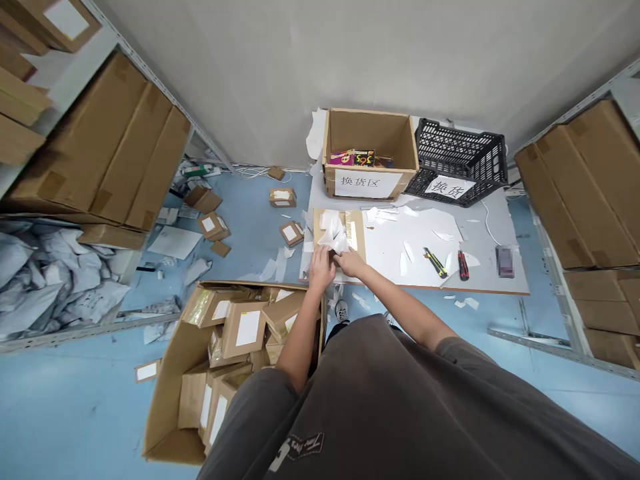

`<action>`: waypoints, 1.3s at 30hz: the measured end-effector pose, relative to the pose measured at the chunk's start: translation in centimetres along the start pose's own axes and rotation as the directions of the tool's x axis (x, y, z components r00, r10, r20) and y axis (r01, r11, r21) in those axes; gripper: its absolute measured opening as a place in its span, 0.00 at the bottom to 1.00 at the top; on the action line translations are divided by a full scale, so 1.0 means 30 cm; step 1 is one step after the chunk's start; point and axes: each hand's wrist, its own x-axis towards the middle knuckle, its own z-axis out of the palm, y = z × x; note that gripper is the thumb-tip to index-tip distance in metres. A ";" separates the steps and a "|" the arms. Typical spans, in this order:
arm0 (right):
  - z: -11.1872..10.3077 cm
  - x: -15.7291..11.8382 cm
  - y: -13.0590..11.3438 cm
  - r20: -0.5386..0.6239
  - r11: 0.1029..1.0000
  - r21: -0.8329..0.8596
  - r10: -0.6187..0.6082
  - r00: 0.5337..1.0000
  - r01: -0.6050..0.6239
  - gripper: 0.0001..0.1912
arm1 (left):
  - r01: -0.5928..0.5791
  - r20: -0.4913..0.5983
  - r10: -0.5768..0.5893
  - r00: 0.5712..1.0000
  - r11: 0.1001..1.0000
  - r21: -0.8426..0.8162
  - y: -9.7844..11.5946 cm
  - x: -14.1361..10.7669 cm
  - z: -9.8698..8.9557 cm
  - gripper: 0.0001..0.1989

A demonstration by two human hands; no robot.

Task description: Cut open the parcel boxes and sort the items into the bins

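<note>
My left hand (321,268) and my right hand (351,263) meet at the near edge of the table, fingers closed on a crumpled white wrapping (331,223). A small dark gap or object shows between the fingertips; I cannot make out what it is. Beneath the wrapping lies a brown cardboard piece (359,243) with printing along it. To the right on the table are a yellow-and-black utility knife (435,263) and a red utility knife (463,266).
A labelled carton (363,181) with small colourful boxes and a black plastic crate (457,160) stand at the table's back. Left of me is a large carton (165,413) of taped parcels. Shelves of boxes (95,140) flank both sides. Paper scraps (440,223) litter the table.
</note>
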 end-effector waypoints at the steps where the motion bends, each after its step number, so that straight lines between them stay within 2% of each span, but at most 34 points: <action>1: 0.002 0.012 0.001 0.024 0.999 -0.010 -0.036 0.999 0.036 0.19 | -0.011 0.014 0.011 1.000 1.000 0.001 0.005 0.019 0.002 0.37; 4: 0.018 0.025 0.017 0.046 0.996 -0.002 -0.092 0.995 0.092 0.20 | -0.020 0.101 0.017 0.995 0.999 0.025 0.020 0.084 0.004 0.45; 7: 0.039 0.001 0.045 -0.015 0.990 0.054 -0.128 0.992 0.128 0.20 | -0.078 0.218 0.055 0.974 0.992 0.099 0.035 0.130 -0.003 0.46; 10: 0.064 -0.049 0.072 -0.179 0.984 0.090 -0.137 0.974 0.154 0.18 | -0.144 0.291 0.081 0.953 0.968 0.203 0.044 0.147 -0.004 0.37; 13: 0.096 -0.103 0.093 -0.306 0.995 0.089 -0.009 0.952 0.038 0.17 | -0.161 0.341 0.054 0.939 0.942 0.294 0.041 0.154 0.016 0.26; 15: 0.122 -0.130 0.101 -0.310 0.995 0.091 0.060 0.949 -0.033 0.17 | -0.190 0.396 0.047 0.917 0.925 0.330 0.035 0.161 0.041 0.22; 19: 0.172 -0.142 0.095 -0.283 0.995 0.097 0.062 0.957 -0.035 0.25 | -0.247 0.528 0.004 0.849 0.887 0.390 0.036 0.182 0.087 0.18; 21: 0.183 -0.133 0.081 -0.291 0.991 0.107 0.111 0.950 -0.083 0.25 | -0.256 0.561 -0.007 0.828 0.885 0.388 0.038 0.188 0.089 0.18; 23: 0.182 -0.126 0.071 -0.299 0.981 0.115 0.186 0.936 -0.158 0.22 | -0.280 0.540 0.057 0.840 0.897 0.341 0.031 0.185 0.070 0.20; 25: 0.175 -0.127 0.069 -0.310 0.969 0.117 0.245 0.919 -0.218 0.22 | -0.323 0.474 0.159 0.866 0.901 0.289 0.013 0.169 0.038 0.19; 27: 0.173 -0.141 0.076 -0.332 0.958 0.115 0.287 0.898 -0.264 0.25 | -0.359 0.424 0.223 0.878 0.892 0.274 -0.013 0.141 0.009 0.17; 29: 0.187 -0.160 0.086 -0.359 0.943 0.117 0.334 0.872 -0.313 0.30 | -0.374 0.417 0.233 0.879 0.878 0.298 -0.034 0.106 -0.004 0.19; 33: 0.257 -0.173 0.086 -0.322 0.903 0.147 0.429 0.844 -0.403 0.34 | -0.312 0.406 0.160 0.900 0.886 0.344 -0.032 0.047 0.037 0.31; 36: 0.303 -0.152 0.085 -0.309 0.884 0.159 0.467 0.829 -0.439 0.31 | -0.249 0.353 0.132 0.926 0.918 0.310 -0.016 0.027 0.077 0.26; 39: 0.310 -0.146 0.116 -0.358 0.871 0.188 0.491 0.794 -0.453 0.25 | -0.290 0.320 0.206 0.925 0.926 0.241 -0.012 0.022 0.085 0.20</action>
